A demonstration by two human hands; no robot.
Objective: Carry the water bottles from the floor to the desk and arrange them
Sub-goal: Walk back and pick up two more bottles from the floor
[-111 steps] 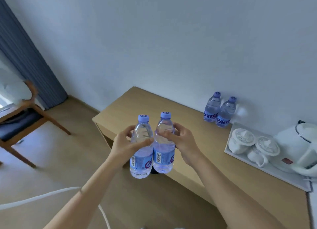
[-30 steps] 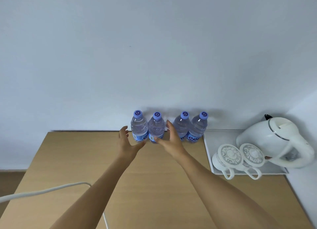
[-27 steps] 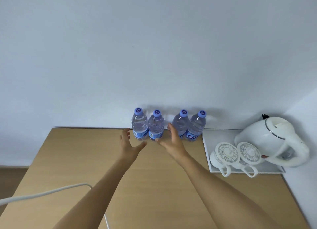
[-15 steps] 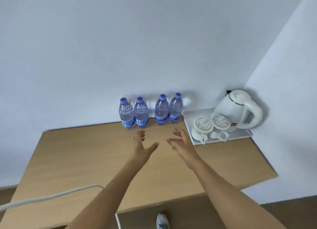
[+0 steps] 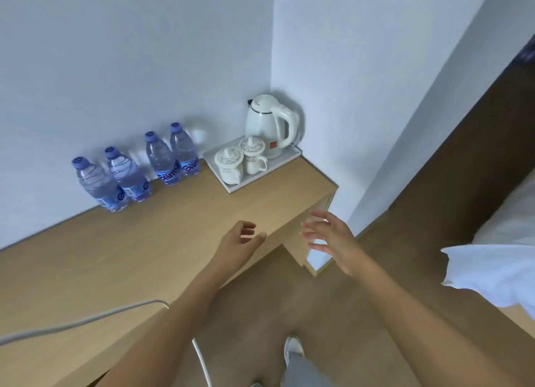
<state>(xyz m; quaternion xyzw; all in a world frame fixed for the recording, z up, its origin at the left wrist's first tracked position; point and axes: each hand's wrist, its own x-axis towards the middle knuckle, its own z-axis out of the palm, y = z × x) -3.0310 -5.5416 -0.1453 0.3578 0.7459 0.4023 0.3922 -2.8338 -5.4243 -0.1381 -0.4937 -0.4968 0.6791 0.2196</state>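
A: Obs. Four bottles stand upright on the tabletop (image 5: 179, 227), in a row against the back wall (image 5: 130, 53): bottle 1 (image 5: 97, 185), bottle 2 (image 5: 128, 175), bottle 3 (image 5: 162, 160), bottle 4 (image 5: 182, 150), counted from the left. All have blue caps and blue labels

B: Spacing?

A: 1 and 2 touch or nearly touch; 3 and 4 likewise. A small gap lies between the pairs. Bottle 4 stands just beside the white tray (image 5: 231, 187)

B: Tray contents?

A: White kettle (image 5: 267, 126) at the back in the wall corner, two lidded cups in front: cup 1 (image 5: 228, 166), cup 2 (image 5: 253, 156)

B: Hands?

A: Left hand (image 5: 236, 246) is over the front edge of the tabletop, fingers (image 5: 248, 229) loosely curled and apart, holding nothing. Right hand (image 5: 333, 236) is past the tabletop's right end, above the floor (image 5: 275, 299), fingers (image 5: 314, 221) spread, holding nothing. Both are well apart from the bottles

B: Other items?

A: White cable (image 5: 86, 318) crosses the near tabletop. White bedding (image 5: 492, 270) at right. One shoe (image 5: 293, 347) on the floor below
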